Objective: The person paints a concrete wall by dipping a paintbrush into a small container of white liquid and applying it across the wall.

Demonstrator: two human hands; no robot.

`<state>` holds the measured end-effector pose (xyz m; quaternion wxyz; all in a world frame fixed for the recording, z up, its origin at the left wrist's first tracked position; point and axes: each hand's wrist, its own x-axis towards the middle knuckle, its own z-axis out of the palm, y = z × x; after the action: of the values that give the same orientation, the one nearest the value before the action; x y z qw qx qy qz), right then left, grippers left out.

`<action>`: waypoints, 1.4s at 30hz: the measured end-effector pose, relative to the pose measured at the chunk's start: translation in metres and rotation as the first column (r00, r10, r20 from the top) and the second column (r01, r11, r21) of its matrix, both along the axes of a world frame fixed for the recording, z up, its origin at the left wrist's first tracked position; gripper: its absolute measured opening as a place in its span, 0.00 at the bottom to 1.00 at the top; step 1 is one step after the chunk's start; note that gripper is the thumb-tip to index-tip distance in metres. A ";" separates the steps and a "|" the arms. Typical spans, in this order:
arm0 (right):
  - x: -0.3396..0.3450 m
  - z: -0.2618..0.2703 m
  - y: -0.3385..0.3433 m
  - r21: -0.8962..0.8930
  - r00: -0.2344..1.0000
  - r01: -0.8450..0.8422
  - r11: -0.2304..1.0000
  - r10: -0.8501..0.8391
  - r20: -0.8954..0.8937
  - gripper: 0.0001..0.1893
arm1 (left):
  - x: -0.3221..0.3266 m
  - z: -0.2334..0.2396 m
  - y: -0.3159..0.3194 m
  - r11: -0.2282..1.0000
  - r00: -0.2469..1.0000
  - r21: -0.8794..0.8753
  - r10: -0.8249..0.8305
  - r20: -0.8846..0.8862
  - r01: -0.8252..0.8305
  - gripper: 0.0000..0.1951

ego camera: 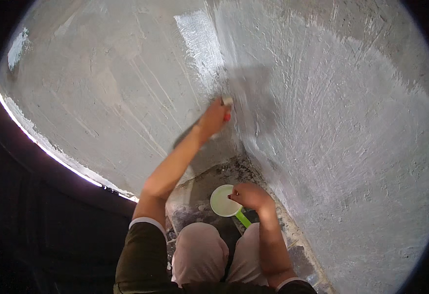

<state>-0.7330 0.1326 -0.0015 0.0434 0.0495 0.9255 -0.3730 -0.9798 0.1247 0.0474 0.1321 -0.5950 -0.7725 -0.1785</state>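
Note:
My left hand is shut on a paintbrush with pale bristles and a red part on its handle. It is at the left wall, close to the inside corner, below a streak of wet whitish paint. Slight blur hides whether the bristles touch the wall. My right hand is over the right side of a round light-green dipper with a bright green handle. Its fingers are curled above the pale liquid inside; whether they grip the rim cannot be told.
The left wall is bare grey plaster with drip marks. Brushed paint covers much of the right wall. Below me is a stained tiled floor, with my knees close to the dipper. A dark panel stands at lower left, edged by bright light.

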 end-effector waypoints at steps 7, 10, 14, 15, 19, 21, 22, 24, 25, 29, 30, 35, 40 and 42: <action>0.003 0.004 0.000 -0.005 0.998 0.048 0.999 -0.048 0.048 0.15 | 0.035 0.092 0.006 0.954 0.928 0.295 0.057 -0.368 0.059 0.09; 0.005 0.003 0.000 0.020 0.998 0.050 0.999 -0.051 0.049 0.15 | 0.018 0.031 0.019 0.977 0.874 0.190 0.177 -0.453 -0.100 0.09; 0.005 0.004 0.000 0.044 1.000 0.007 0.999 -0.008 0.023 0.17 | 0.010 -0.070 0.011 0.994 0.906 0.011 0.107 -0.410 -0.112 0.11; 0.005 0.005 -0.001 0.043 1.000 0.003 0.999 -0.004 0.026 0.17 | 0.012 -0.090 0.008 0.994 0.937 -0.041 0.080 -0.339 -0.100 0.12; 0.005 -0.003 0.004 0.036 0.999 0.024 0.999 -0.025 0.035 0.16 | 0.033 -0.113 0.010 0.968 0.990 -0.230 0.074 -0.122 -0.101 0.10; 0.002 -0.004 0.002 0.047 1.000 0.006 0.999 -0.006 0.000 0.16 | 0.018 -0.105 0.004 1.000 1.000 0.004 0.007 0.013 -0.007 0.09; 0.002 -0.003 0.001 0.050 1.000 -0.009 0.999 0.009 -0.003 0.16 | 0.011 -0.086 0.003 0.993 0.996 -0.110 0.053 0.072 -0.045 0.10; 0.005 -0.003 0.003 0.049 1.000 -0.012 0.999 0.012 0.004 0.15 | 0.009 -0.031 0.008 0.997 0.985 -0.016 0.081 0.153 -0.080 0.11; 0.006 -0.002 0.003 0.015 0.999 0.006 1.000 -0.006 -0.035 0.15 | 0.010 -0.005 0.006 0.977 0.983 0.187 0.068 0.171 -0.100 0.11; 0.009 -0.001 0.000 -0.027 0.996 0.068 0.997 -0.070 -0.048 0.13 | 0.026 0.089 0.002 0.939 0.971 0.341 0.041 -0.236 0.043 0.12; 0.010 0.000 0.000 -0.029 0.996 0.071 0.997 -0.072 -0.045 0.13 | 0.030 0.094 0.003 0.940 0.972 0.339 0.038 -0.233 0.044 0.12; 0.012 0.006 -0.001 0.007 0.999 0.035 0.999 -0.035 -0.040 0.13 | 0.015 0.027 0.014 0.903 0.973 0.428 0.140 -0.184 -0.049 0.18; 0.010 0.003 -0.001 0.014 0.998 0.049 0.999 -0.048 -0.029 0.14 | 0.022 -0.080 0.006 0.991 0.927 -0.007 0.125 -0.353 -0.136 0.11; 0.011 0.001 0.001 -0.009 0.998 0.051 0.999 -0.052 -0.021 0.14 | 0.038 -0.103 0.007 0.967 0.970 -0.170 0.157 -0.183 -0.189 0.11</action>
<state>-0.7217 0.1336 -0.0009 0.0242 0.0692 0.9227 -0.3784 -0.9419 0.1313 -0.0552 0.1557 -0.5477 -0.8209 -0.0426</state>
